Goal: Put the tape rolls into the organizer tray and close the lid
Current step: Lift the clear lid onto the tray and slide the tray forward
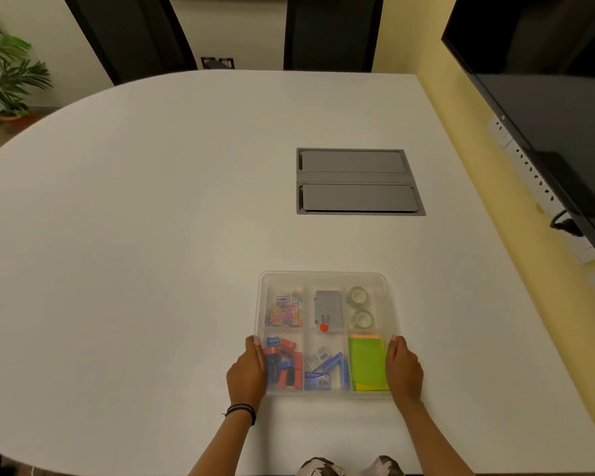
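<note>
Table (152, 235) white. Organizer tray (261, 304) at near edge; lid (323, 279) looks already on. Left hand (246, 369), right hand (404, 369) flat-fingered against tray sides, gripping nothing. Tape rolls (359, 307) in far-right compartment. Press rim evenly, check corners seat.

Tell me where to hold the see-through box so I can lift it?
Take the organizer tray by its left and right walls, one hand from each side, where the left hand and right hand touch it now. It is wide, shallow and flat on the table, so a two-sided hold should probably keep it level.
</note>
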